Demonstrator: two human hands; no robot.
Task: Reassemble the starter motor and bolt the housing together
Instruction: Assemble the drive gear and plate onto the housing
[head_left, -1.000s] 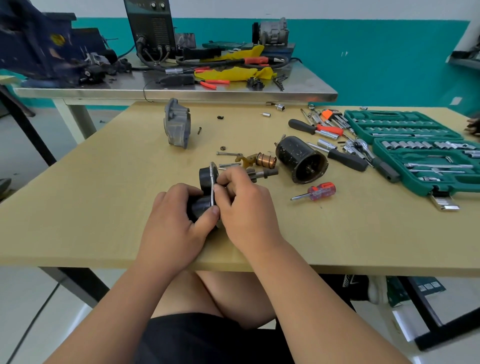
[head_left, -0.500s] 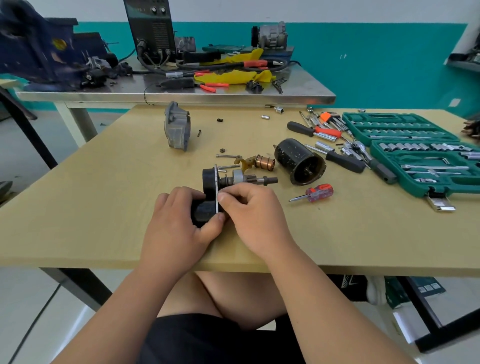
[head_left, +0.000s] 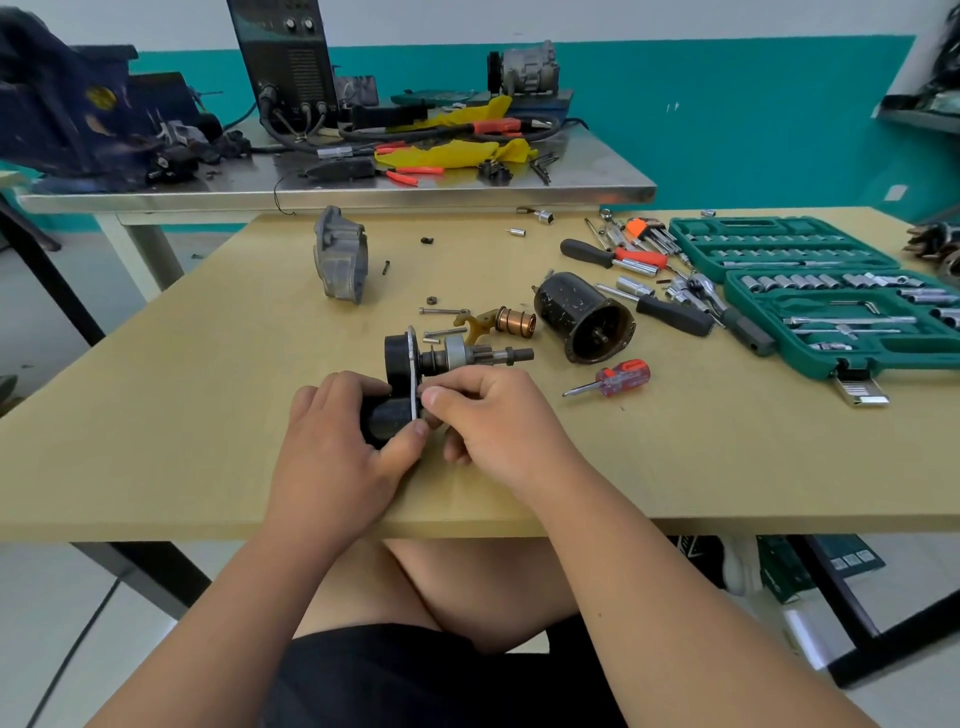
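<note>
Head view: the left hand (head_left: 337, 441) grips the lower black cylinder of the starter assembly (head_left: 410, 358) on the table (head_left: 182, 415) (near its front edge); the right hand (head_left: 498, 421) pinches its metal plate; the motor housing (head_left: 576, 317) lies apart, rightward

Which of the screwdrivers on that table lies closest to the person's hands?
The small orange-handled screwdriver, lying alone just right of the right hand. The black-handled drivers lie farther back, beside the green socket case.
</note>
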